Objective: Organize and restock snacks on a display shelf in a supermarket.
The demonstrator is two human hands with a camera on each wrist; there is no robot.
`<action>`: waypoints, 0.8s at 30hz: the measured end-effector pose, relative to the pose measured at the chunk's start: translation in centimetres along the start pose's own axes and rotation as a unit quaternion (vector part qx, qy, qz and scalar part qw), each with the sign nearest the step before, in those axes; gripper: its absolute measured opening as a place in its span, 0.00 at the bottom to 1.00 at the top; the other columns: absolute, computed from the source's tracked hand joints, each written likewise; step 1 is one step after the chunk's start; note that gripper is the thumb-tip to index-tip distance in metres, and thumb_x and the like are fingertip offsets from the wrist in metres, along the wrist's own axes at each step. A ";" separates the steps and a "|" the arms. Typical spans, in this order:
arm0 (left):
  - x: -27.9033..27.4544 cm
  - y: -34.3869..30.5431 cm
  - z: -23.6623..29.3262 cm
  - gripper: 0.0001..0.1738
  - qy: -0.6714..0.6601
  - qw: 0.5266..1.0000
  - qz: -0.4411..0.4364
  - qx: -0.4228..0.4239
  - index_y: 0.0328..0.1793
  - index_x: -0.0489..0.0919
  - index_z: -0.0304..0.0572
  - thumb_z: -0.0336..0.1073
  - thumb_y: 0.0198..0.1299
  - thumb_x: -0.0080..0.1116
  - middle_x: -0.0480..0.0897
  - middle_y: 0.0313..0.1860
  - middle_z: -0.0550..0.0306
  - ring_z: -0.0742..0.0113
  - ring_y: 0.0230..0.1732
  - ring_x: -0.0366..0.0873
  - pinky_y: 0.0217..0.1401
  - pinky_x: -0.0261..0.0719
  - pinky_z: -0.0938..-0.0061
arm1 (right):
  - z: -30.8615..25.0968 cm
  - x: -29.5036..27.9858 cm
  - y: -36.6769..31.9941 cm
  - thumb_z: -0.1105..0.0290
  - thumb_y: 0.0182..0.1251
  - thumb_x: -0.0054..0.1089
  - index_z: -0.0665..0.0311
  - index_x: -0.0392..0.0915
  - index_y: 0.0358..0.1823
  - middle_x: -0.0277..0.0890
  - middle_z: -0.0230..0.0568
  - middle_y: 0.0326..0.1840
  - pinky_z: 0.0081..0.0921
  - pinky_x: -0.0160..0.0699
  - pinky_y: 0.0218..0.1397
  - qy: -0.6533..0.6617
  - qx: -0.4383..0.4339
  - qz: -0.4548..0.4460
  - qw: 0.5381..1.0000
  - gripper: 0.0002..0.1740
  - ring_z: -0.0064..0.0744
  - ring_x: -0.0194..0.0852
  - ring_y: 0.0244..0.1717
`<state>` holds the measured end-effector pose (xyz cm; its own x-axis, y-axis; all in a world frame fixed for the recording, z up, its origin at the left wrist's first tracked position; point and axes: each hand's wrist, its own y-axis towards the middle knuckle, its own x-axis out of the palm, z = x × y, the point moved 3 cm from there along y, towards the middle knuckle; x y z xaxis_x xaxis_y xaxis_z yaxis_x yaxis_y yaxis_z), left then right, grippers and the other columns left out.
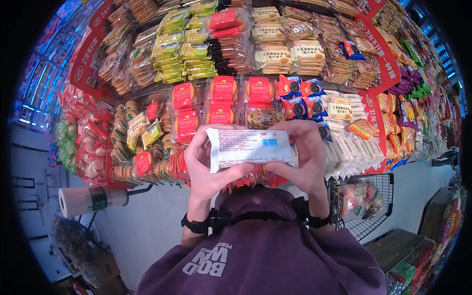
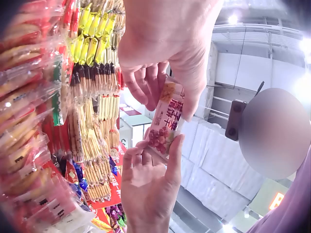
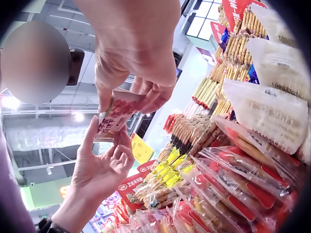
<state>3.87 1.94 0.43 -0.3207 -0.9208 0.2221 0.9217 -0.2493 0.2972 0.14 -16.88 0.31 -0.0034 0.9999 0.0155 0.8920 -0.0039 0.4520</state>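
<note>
A white-backed biscuit packet [image 1: 250, 146] is held level in front of the chest, between my two hands. Its small print and blue barcode face up in the head view. Pictures of grapes show on the other face of the packet [image 2: 164, 121] in the left wrist view. My left hand [image 1: 200, 160] grips one end, thumb along the near edge and fingers behind. At the opposite end my right hand [image 1: 309, 156] grips it the same way. Behind the packet, red-labelled packs of round biscuits [image 1: 220, 114] stand in rows.
A stepped display of bagged biscuits surrounds the far side, with yellow packs [image 1: 169, 46] and blue packs [image 1: 295, 105]. To the right stands a black wire cart [image 1: 388, 196] holding bagged goods. A plastic bag roll [image 1: 78, 200] hangs at left.
</note>
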 end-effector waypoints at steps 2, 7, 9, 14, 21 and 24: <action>-0.4 0.0 -0.4 0.38 -0.022 1.000 0.007 -0.011 0.54 0.73 0.30 0.31 0.36 0.81 0.82 0.49 0.47 0.63 0.51 0.82 0.58 0.79 0.69 | -0.2 0.2 0.0 0.79 0.47 0.78 0.66 0.64 0.60 0.74 0.45 0.56 0.28 0.76 0.56 0.024 -0.026 0.007 0.999 0.39 0.29 0.77 0.53; -1.1 -0.3 -1.7 0.40 -0.166 0.982 0.052 -0.067 0.55 0.73 0.31 0.36 0.35 0.82 0.82 0.49 0.49 0.65 0.50 0.82 0.57 0.80 0.71 | -1.1 1.1 0.3 0.82 0.47 0.77 0.67 0.61 0.62 0.72 0.49 0.59 0.29 0.77 0.57 0.067 -0.058 0.015 0.996 0.41 0.32 0.76 0.55; -1.1 -0.3 -1.6 0.39 -0.179 0.980 0.060 -0.062 0.55 0.73 0.31 0.36 0.35 0.82 0.82 0.49 0.49 0.65 0.50 0.83 0.57 0.80 0.71 | -1.1 1.6 0.3 0.82 0.47 0.77 0.67 0.61 0.62 0.71 0.50 0.60 0.29 0.77 0.57 0.070 -0.051 0.025 0.996 0.41 0.32 0.76 0.56; -1.3 -0.5 -1.2 0.40 -0.153 0.984 0.075 -0.041 0.55 0.73 0.31 0.35 0.34 0.82 0.83 0.49 0.48 0.64 0.49 0.83 0.57 0.80 0.69 | -0.5 1.8 0.3 0.81 0.48 0.76 0.67 0.62 0.62 0.71 0.48 0.61 0.29 0.76 0.57 0.083 -0.025 0.025 0.996 0.40 0.31 0.76 0.56; -1.3 -0.2 -0.6 0.38 -0.059 0.997 0.042 -0.005 0.52 0.74 0.30 0.32 0.31 0.82 0.82 0.49 0.44 0.62 0.50 0.82 0.57 0.80 0.67 | 1.3 0.5 0.1 0.75 0.46 0.78 0.64 0.67 0.60 0.73 0.40 0.57 0.28 0.72 0.53 0.033 0.022 -0.024 0.999 0.38 0.28 0.76 0.52; -1.2 -0.3 -0.6 0.38 -0.056 0.998 0.039 -0.014 0.52 0.75 0.30 0.32 0.31 0.82 0.82 0.49 0.43 0.62 0.50 0.82 0.58 0.80 0.66 | 1.2 0.5 0.1 0.74 0.45 0.79 0.64 0.67 0.60 0.74 0.39 0.55 0.28 0.72 0.52 0.021 0.029 -0.019 0.999 0.38 0.28 0.76 0.52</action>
<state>4.11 2.96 -0.44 -0.2691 -0.8991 0.3454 0.9498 -0.1883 0.2498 0.73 -16.33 -0.71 -0.0563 0.9977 0.0381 0.9157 0.0364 0.4002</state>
